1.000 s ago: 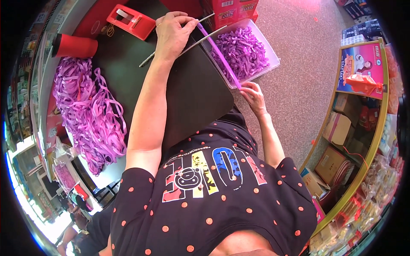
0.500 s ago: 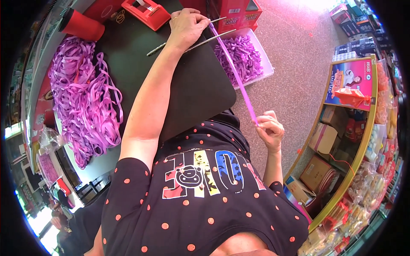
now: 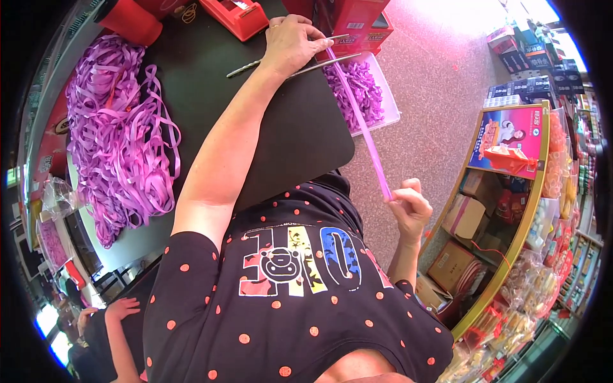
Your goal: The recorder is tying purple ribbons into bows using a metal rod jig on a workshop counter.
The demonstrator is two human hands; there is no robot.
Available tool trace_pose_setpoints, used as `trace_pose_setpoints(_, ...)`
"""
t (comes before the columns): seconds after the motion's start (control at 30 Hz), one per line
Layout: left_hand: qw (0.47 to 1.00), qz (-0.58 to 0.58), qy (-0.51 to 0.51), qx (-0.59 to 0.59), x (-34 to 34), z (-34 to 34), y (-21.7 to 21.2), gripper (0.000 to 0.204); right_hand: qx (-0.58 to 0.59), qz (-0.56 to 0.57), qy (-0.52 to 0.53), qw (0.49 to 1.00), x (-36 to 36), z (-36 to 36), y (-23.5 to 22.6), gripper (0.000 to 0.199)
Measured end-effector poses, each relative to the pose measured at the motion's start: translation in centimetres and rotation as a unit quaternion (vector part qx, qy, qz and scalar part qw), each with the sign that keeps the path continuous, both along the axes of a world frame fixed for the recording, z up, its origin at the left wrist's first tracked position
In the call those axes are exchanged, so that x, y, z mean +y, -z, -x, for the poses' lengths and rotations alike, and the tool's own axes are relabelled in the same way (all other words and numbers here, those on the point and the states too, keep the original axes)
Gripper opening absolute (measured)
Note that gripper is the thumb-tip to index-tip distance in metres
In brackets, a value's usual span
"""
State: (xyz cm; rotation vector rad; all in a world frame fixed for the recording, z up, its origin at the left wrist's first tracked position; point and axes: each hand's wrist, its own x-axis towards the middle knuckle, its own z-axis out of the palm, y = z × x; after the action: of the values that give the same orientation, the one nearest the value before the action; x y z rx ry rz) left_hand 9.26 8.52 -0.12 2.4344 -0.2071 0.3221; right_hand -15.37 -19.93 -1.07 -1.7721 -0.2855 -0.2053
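My left hand point(image 3: 294, 45) is closed at the far edge of the dark tabletop point(image 3: 300, 127), pinching the far end of a purple ribbon point(image 3: 361, 118). Thin metal rods point(image 3: 329, 64) pass beneath this hand and forearm and jut beyond the table edge; how they join is hidden. To the right, my right hand point(image 3: 410, 207) pinches the ribbon's near end, so the strip runs taut and slanting between both hands. Below the ribbon, a white plastic bin point(image 3: 394, 115) holds many short purple ribbon pieces point(image 3: 361, 96).
A large heap of purple ribbon point(image 3: 121, 140) covers the table's left side. Behind it stand a red cylinder point(image 3: 131, 22) and a red tape dispenser point(image 3: 237, 18). Red boxes point(image 3: 361, 25) are beyond the bin. At right is a shelf with cartons point(image 3: 463, 217); another person's hand point(image 3: 121, 309) shows lower left.
My right hand has shifted slightly down and right, still holding the ribbon. The view has moved a little, and another person's raised hand has appeared at lower left.
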Motion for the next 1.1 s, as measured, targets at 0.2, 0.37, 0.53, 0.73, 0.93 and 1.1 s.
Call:
trace_pose_setpoints(0.2,0.999,-0.002,-0.003,-0.036,-0.1,0.0,0.3,0.03,-0.206,-0.048,-0.17,0.962,1.3,-7.0,-8.2,0.019)
trace_pose_setpoints(0.37,0.999,0.009,0.007,-0.043,-0.3,0.1,-0.1,0.03,-0.197,-0.128,-0.279,0.931,4.8,-18.0,-14.8,0.047)
trace_pose_setpoints(0.53,0.999,0.037,0.011,-0.002,0.1,0.2,-0.4,0.022,0.077,-0.333,-0.448,0.826,14.5,-31.1,-17.6,0.055)
trace_pose_setpoints(0.73,1.0,0.018,0.009,-0.019,0.3,0.5,0.0,0.023,0.135,-0.138,-0.288,0.938,18.6,-41.2,-8.1,0.064)
trace_pose_setpoints(0.93,0.999,0.03,-0.009,-0.04,-0.4,0.5,-0.4,0.02,0.237,-0.13,-0.252,0.929,17.8,-43.3,-2.4,0.074)
trace_pose_setpoints(1.1,0.997,0.034,-0.03,-0.059,-1.2,0.2,-0.3,0.018,0.269,-0.198,-0.342,0.878,17.2,-46.6,6.4,0.071)
